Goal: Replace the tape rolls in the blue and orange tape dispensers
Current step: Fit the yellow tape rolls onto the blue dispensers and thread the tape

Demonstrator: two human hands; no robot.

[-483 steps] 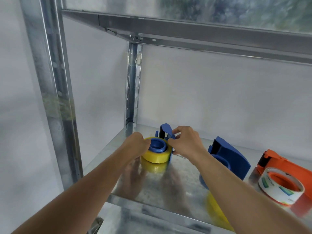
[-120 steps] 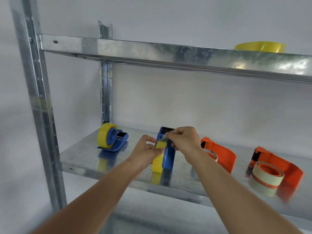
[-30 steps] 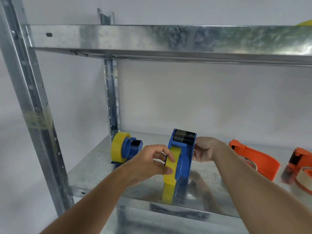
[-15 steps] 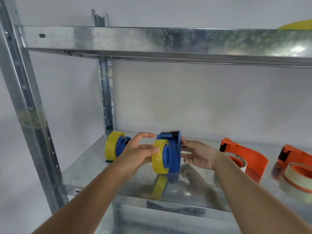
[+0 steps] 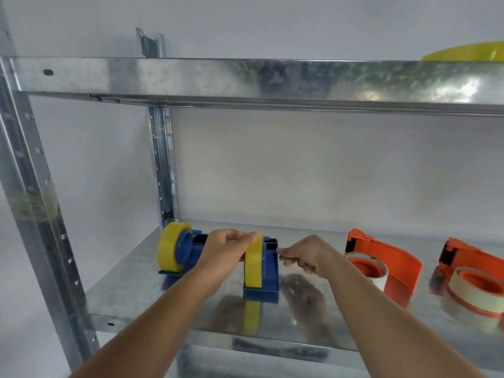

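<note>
Two blue tape dispensers stand on the metal shelf, each with a yellow roll. The left blue dispenser stands untouched. The second blue dispenser stands upright on the shelf, and my left hand grips the top of its yellow roll. My right hand is just right of its cutter end, fingers curled and thumb and fingertips pinched together; whether they hold a tape end I cannot tell. Two orange dispensers with white rolls lie to the right.
A second metal shelf runs overhead, with a yellow roll on its far right. Steel uprights stand at the left front and at the back. A white wall closes the back.
The second blue dispenser, held above the shelf half a second ago, now stands on it. My left hand has shifted onto the top of its roll; my right hand has come off its side.
</note>
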